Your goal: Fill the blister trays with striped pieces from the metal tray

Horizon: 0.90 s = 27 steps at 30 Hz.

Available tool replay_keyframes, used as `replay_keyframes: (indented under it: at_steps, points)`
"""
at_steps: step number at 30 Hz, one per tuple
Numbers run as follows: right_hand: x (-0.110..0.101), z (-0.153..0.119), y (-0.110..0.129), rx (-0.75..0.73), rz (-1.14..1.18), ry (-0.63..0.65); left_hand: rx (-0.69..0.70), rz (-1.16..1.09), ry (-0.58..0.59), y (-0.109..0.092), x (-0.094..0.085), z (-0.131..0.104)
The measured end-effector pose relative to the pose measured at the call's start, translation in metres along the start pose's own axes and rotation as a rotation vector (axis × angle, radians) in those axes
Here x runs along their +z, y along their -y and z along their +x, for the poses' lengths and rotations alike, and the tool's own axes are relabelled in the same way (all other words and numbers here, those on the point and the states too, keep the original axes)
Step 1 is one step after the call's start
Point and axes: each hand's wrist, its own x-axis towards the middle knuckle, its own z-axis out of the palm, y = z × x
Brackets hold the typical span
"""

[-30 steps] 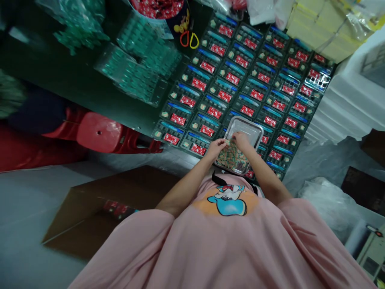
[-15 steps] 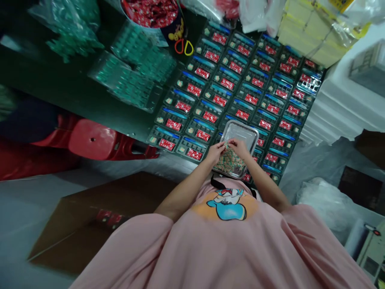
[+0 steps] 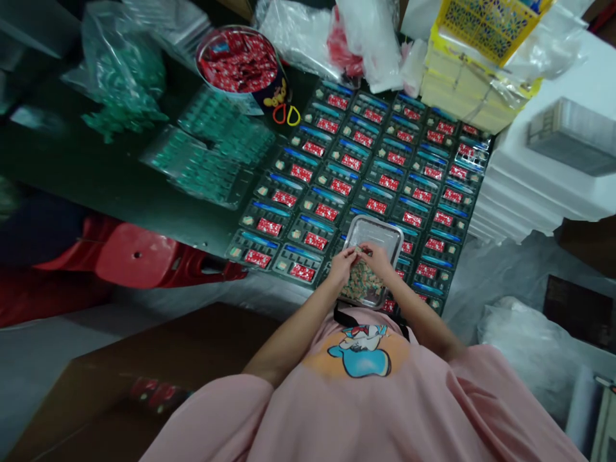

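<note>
A clear shallow tray rests at the table's near edge, close to my body. Small beige and green pieces are heaped in its near half. Over that heap my left hand and my right hand meet, fingertips pinched together. One of the small pieces seems to be between them, too small to make out in detail. Around the tray lie rows of dark plastic trays, each with a blue pen-like stick, a red patterned packet and a small beige piece.
Green packs and a bag of green pieces lie left. A bucket of red packets stands beside scissors. A yellow basket and white foam sheets are right. A red stool and cardboard box flank me.
The camera view has shifted, so the table and everything on it appear lower in the picture. My hands stay together over the heap in the tray, still pinching.
</note>
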Motion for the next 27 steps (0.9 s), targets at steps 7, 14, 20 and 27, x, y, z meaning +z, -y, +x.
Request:
replay_keyframes:
  at_steps: [7,14,20,27]
  points:
    - [-0.039,0.044,-0.008,0.006,-0.052,0.117,0.02,0.036,0.0,-0.003,0.002,-0.001]
    - [-0.114,0.171,0.013,-0.005,-0.24,-0.137,0.009,0.08,-0.021,-0.013,-0.01,-0.003]
    - [-0.119,0.252,0.023,0.026,-0.396,-0.17,0.02,0.07,-0.033,-0.017,-0.013,-0.004]
    - [-0.111,0.279,0.014,0.089,-0.473,-0.121,0.01,0.099,-0.033,-0.015,-0.017,0.002]
